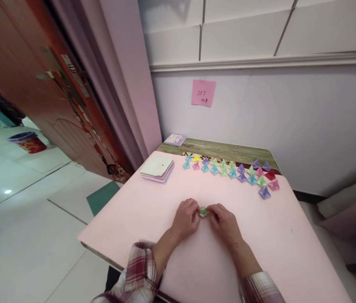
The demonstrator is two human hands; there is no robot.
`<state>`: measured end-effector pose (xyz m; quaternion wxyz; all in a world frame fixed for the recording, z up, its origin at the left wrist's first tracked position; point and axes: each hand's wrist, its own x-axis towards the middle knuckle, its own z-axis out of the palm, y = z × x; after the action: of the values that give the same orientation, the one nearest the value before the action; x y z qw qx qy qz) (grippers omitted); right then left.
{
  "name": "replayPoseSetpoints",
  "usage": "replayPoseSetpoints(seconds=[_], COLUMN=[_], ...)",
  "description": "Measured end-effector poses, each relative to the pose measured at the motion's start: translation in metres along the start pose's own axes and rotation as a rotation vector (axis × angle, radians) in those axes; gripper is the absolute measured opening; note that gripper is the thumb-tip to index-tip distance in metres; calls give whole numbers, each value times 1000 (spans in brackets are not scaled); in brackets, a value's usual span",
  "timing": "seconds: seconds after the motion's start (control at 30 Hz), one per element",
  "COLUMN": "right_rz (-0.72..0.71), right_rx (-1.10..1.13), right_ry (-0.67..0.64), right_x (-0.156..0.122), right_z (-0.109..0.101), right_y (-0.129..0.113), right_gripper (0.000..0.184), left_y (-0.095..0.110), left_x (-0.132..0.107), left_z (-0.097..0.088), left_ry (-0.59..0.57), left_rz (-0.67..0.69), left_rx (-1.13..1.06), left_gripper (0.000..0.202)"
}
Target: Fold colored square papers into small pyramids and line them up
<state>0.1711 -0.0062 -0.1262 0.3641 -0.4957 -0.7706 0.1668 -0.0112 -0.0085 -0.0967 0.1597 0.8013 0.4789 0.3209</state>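
Observation:
A small light-green folded paper piece (203,212) is held just above the pink tabletop, between both hands. My left hand (186,218) pinches its left edge with thumb and forefinger. On the other side, my right hand (225,223) grips the right edge the same way. Beyond the hands, several finished origami pieces (242,176) in purple, green, blue, pink, yellow and red stand in rows along the far side. To the left lies a stack of coloured square paper (157,167), a pale sheet on top.
The pink-covered table (127,219) stands against a white wall bearing a pink note (203,92). A small paper pack (175,139) lies at the back left corner. Left of the table are a green sheet (102,198) on the floor, a red door (39,63) and a bin (28,142).

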Motion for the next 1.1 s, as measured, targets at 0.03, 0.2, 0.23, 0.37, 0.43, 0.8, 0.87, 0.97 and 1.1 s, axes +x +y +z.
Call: replayPoseSetpoints(seconds=[0.03,0.2,0.23,0.37,0.43,0.8,0.87,0.97,1.1], right_rz=[6,22,17,-21,-29,-11,38,87,121], right_rx=[-2,-42,-53,-93,-93,-205,-254,-278,-255], right_ry=[-3,-40,-43,-47,-50,-23,11,12,-19], right_x=[0,0,0,0,0,0,-1,-1,2], right_z=[0,-2,-2,-3,-4,-4,0,5,8], right_y=[-1,-5,-5,-5,-6,-20,-21,-25,-31], right_gripper=[24,23,23,23,22,16,22,21,16], left_y=[1,3,3,5,8,9,11,14,15], left_x=[0,2,2,4,6,10,10,11,12], left_z=[0,6,7,10,9,14,13,10,7], left_ry=[0,14,15,-1,-14,-45,-50,-66,-85], left_rz=[-2,-59,-75,-129,-161,-233,-237,-251,-244], left_rx=[14,75,80,87,96,238,255,280,289], left_gripper=[12,10,10,6,7,11,9,7,9])
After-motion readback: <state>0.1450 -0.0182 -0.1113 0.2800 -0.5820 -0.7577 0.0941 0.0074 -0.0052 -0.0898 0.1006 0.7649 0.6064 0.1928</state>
